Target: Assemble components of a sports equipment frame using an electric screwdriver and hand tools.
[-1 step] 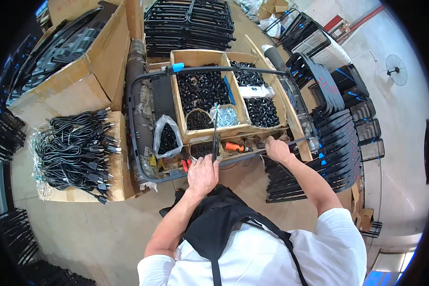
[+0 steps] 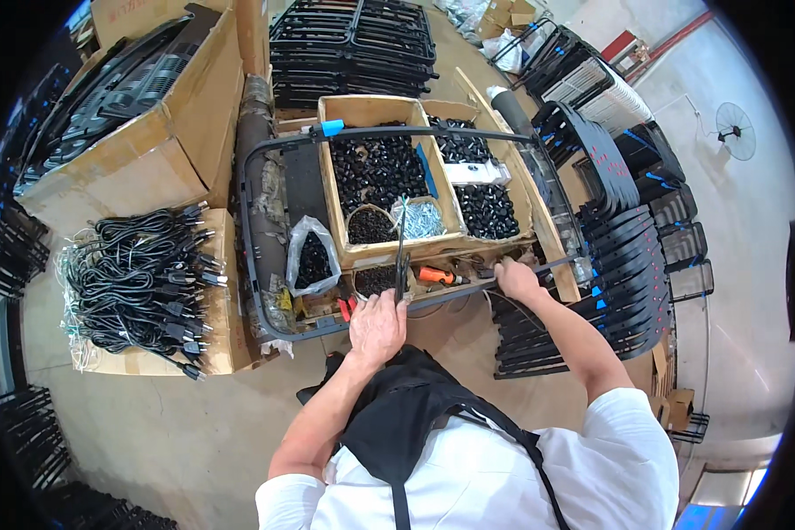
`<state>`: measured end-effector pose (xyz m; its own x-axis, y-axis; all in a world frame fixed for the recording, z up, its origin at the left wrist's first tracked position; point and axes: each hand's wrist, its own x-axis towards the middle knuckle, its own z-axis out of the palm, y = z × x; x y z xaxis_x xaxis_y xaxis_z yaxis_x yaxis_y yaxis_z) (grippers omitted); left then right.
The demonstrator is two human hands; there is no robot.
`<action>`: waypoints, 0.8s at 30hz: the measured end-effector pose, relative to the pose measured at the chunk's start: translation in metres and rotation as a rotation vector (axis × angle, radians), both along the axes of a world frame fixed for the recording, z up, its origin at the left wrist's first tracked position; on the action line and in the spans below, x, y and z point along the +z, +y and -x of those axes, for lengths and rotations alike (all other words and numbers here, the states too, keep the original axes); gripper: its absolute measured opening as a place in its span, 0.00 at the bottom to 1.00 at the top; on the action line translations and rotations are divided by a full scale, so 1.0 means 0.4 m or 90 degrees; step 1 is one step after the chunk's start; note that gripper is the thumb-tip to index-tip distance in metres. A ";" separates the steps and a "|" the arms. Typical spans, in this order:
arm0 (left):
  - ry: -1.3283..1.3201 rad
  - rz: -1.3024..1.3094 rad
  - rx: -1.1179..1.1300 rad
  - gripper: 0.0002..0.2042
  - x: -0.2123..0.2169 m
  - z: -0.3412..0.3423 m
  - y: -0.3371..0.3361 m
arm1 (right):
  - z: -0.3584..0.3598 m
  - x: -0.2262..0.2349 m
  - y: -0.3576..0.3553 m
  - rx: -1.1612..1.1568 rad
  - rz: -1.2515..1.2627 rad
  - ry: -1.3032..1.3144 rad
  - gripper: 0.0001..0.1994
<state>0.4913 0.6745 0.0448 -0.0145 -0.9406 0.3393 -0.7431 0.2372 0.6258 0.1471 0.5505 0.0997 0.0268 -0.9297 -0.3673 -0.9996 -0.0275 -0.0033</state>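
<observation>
A black tubular frame [image 2: 322,325] with rounded corners lies across the bench in front of me. My left hand [image 2: 378,327] is closed around its near bar, left of centre. Beside that thumb, slim dark pieces [image 2: 401,269] stick up; I cannot tell whether the hand holds them too. Farther right, my right hand [image 2: 518,279] reaches over the same bar, fingers curled together down among small parts; their tips and anything in them are hidden. Between the hands lies an orange-handled tool [image 2: 438,276]. Close to my left fingers is a red-handled item [image 2: 346,306].
Beyond the bar stands a wooden divided box [image 2: 389,253] of black plastic parts, with a tub of silvery screws [image 2: 420,221]. A clear bag [image 2: 312,256] holds dark pieces. Bundled power cords [image 2: 141,283] top a carton at left. Stacked black frames [image 2: 623,283] rise at right.
My right hand has shifted very slightly right and down. My left hand keeps its hold on the near bar.
</observation>
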 end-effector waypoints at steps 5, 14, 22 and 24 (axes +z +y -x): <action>0.012 -0.015 -0.012 0.13 -0.002 -0.001 -0.004 | 0.001 -0.002 0.044 0.150 0.066 -0.029 0.26; 0.024 -0.021 -0.031 0.15 0.007 -0.010 -0.009 | -0.031 0.017 0.027 0.001 -0.021 0.036 0.26; 0.049 -0.032 -0.070 0.14 0.018 -0.001 -0.013 | 0.083 -0.080 0.022 -0.117 0.005 0.027 0.24; 0.046 -0.043 -0.052 0.14 -0.002 -0.024 -0.006 | -0.008 -0.027 0.034 -0.015 0.055 0.011 0.24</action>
<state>0.5009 0.6722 0.0439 -0.0702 -0.9579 0.2783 -0.6758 0.2509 0.6931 0.1505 0.5642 0.0889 -0.0014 -0.9583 -0.2858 -0.9999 -0.0033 0.0160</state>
